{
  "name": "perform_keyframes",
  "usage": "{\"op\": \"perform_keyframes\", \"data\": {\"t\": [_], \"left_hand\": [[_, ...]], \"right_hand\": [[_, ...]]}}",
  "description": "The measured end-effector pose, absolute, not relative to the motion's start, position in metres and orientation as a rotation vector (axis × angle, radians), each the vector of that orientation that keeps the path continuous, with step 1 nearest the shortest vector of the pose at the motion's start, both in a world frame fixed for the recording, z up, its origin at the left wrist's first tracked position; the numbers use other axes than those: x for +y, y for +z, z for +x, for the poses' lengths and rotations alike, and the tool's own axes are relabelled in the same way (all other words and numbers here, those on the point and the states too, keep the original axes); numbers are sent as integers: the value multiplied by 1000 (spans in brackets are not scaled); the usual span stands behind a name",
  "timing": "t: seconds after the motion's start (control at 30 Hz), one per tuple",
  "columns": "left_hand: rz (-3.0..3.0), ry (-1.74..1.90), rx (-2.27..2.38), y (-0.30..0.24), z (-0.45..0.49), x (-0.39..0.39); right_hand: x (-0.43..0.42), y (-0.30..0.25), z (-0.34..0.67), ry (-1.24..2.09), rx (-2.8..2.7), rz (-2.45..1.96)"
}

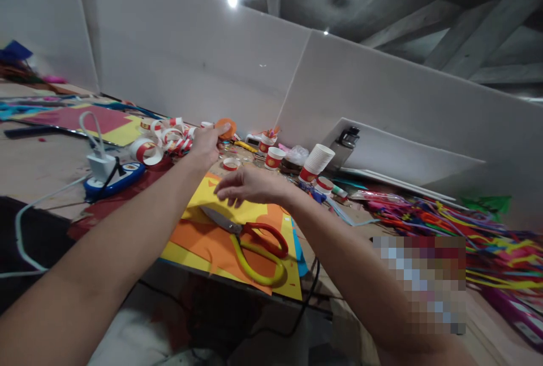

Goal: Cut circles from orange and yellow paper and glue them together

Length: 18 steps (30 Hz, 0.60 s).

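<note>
White partitions close off the back of the worktop, whose near part carries overlapping yellow paper and orange paper. On those sheets lie scissors with one red and one yellow handle, blades pointing away to the left. The right grip hangs above the blades, its fingers bent and slightly apart, with nothing seen in it. Farther out, the left grip appears clamped on an orange disc, near the coiled cup strips and beyond the far edge of the paper.

To handle the disc well, I would pinch it lightly by its rim — it looks thin enough to crease — and lift it clear of the strips so no curl catches. The right fingers would be safer coming in over the handles than across the blade tips.

A pixelated patch masks part of the right side, and both arms are cut off at the frame edge. The right palm is turned from view, the disc is partly covered by a finger, and small scraps behind it are too blurred to name.
</note>
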<state>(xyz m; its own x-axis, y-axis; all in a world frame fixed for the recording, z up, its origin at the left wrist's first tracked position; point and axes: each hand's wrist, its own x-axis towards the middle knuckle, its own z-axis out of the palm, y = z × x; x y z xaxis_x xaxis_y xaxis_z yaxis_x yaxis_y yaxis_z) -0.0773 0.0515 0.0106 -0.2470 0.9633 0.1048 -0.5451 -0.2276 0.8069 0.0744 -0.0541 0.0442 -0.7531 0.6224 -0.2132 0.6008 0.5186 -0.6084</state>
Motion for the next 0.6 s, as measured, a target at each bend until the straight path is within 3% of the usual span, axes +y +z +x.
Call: {"op": "perform_keyframes", "data": {"t": [0.1, 0.17, 0.33, 0.6], "left_hand": [[684, 1782, 803, 14, -72, 46], [683, 1771, 818, 15, -69, 43], [697, 1766, 812, 16, -70, 42], [687, 1766, 788, 16, -70, 42]], "right_hand": [[-42, 26, 65, 377, -2660, -1286], [-31, 9, 56, 105, -2812, -1382], [-16, -18, 40, 51, -2888, -1475], [-8, -12, 39, 63, -2772, -1457]]}}
